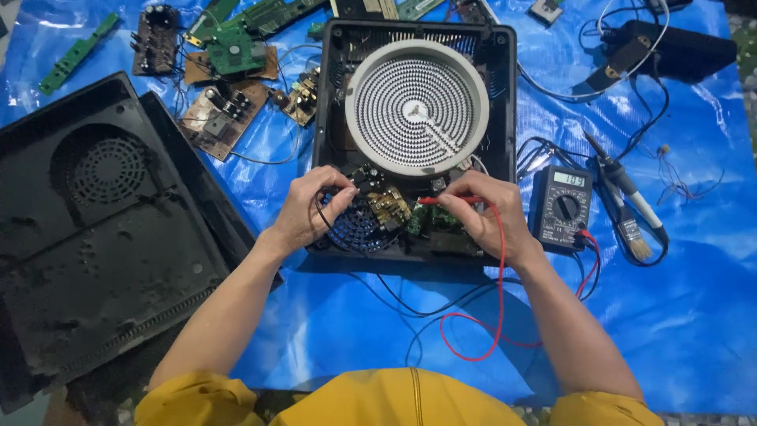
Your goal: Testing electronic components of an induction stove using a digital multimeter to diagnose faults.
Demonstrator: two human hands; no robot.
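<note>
The red probe (440, 200) lies nearly level, its long axis running left-right, tip pointing left onto the circuit board (398, 213) inside the opened cooker base (415, 134). The right hand (489, 217) pinches its rear end, grip closed narrow around it. The left hand (309, 211) pinches a black probe (347, 189), mostly hidden, just left. A multimeter (561, 207) sits right, on blue tarp (694, 300).
</note>
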